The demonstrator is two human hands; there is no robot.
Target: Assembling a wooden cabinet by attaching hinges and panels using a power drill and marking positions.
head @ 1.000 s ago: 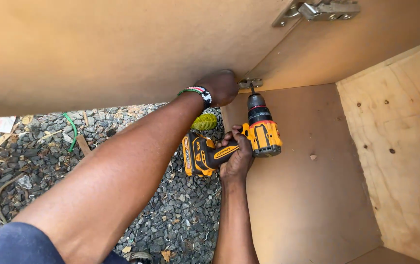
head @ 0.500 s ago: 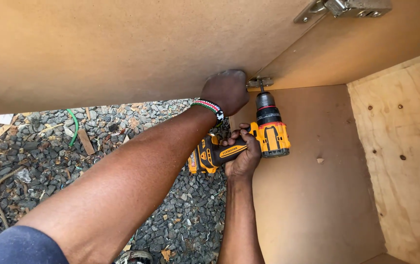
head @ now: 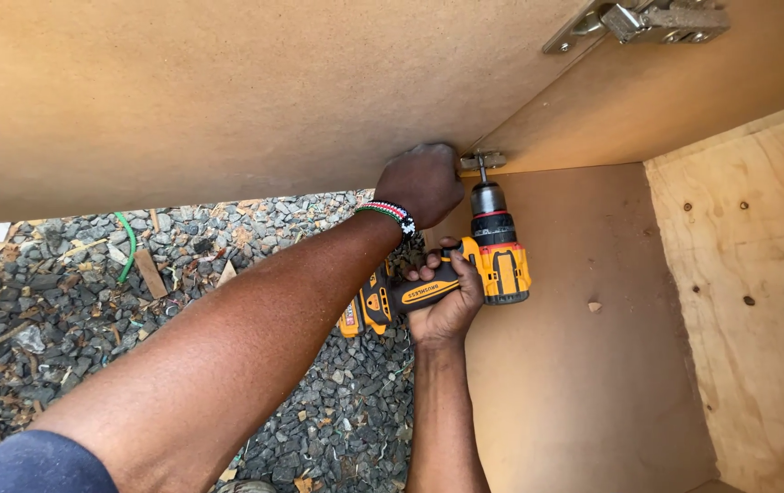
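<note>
Big brown board door (head: pixel 228 100) overhead, plywood cabinet side (head: pixel 757 301) on the right, gravel (head: pixel 73 301) below. Right hand (head: pixel 447 297) is wrapped tight round the grip of the yellow cordless drill (head: pixel 465 274), bit up against the lower hinge (head: pixel 483 161). Left hand (head: pixel 421 183), fingers curled, presses on the door edge just beside that hinge.

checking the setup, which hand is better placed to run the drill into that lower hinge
Right. The right hand already grips the drill, its bit at the lower hinge; the left hand is braced beside it.
</note>
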